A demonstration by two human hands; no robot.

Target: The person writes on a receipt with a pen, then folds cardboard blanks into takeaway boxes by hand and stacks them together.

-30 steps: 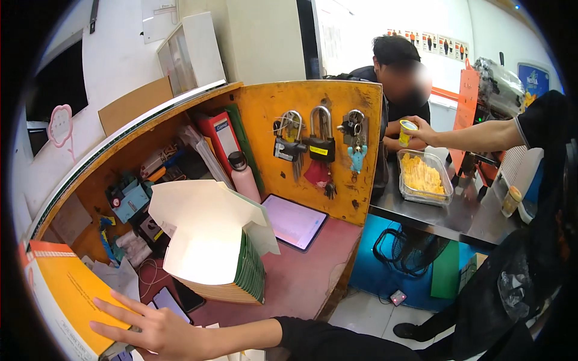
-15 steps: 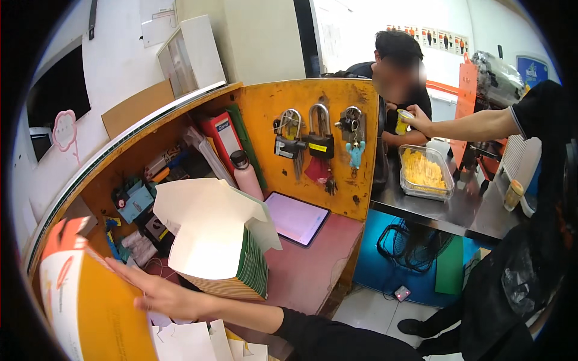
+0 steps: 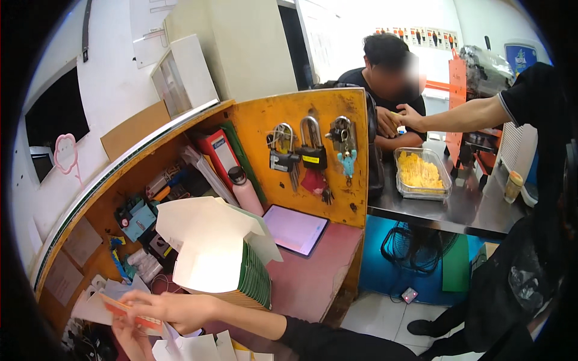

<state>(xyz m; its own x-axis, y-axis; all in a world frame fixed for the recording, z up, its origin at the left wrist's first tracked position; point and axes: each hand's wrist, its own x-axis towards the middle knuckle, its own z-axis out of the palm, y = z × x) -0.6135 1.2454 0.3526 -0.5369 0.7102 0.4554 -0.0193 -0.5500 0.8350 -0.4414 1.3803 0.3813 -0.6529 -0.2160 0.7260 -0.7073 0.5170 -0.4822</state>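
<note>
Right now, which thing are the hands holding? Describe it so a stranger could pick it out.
Start at the orange partition hung with padlocks, then drop to the desk's near left corner. There the left hand and right hand pinch a thin orange-red card, the only coloured sheet among loose white papers.

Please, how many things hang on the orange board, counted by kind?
Padlocks: 3, left, middle, right
Bunches of keys: 2, grey, turquoise
Red tag: 1
Total: 6
</note>
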